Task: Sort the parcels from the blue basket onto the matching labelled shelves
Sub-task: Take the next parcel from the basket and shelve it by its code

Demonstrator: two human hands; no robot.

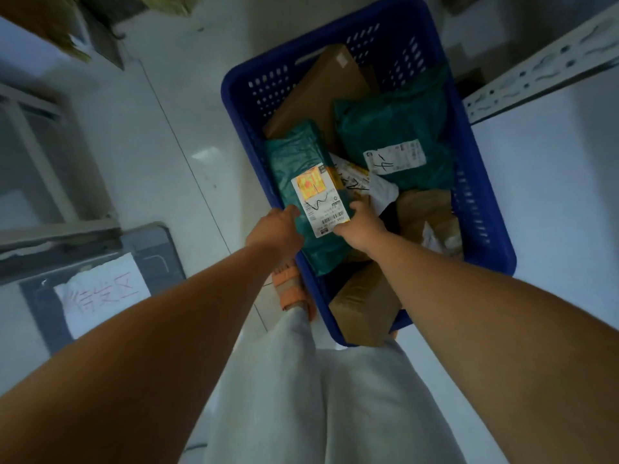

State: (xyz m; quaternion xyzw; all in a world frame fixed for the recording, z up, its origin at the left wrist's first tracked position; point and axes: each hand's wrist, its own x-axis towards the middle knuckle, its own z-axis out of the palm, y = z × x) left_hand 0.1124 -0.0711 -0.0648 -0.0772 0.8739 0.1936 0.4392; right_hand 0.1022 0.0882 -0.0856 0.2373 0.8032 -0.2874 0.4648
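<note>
At the far left a white paper sign [100, 294] with red handwriting lay on a grey mat [160, 249] on the pale floor. Just right of it, an orange sandal [290, 289] stood beside the near-left wall of the blue basket [485, 222].

The left hand [278, 229] gripped the left edge of a green parcel [298, 155] with its fingers curled at the rim. The parcel was tilted up over the basket's near-left side, resting on the other parcels. Its white label [320, 199] faced up. The right hand [360, 226] pinched the parcel at the label's lower right corner, so both hands held the same parcel.

Further right in the basket lay a long brown box [321, 88] toward the far wall, another brown box [365, 311] at the near end, and a second green parcel [395, 128] with its own label. Beyond the basket's right wall ran a perforated metal shelf upright [542, 72].
</note>
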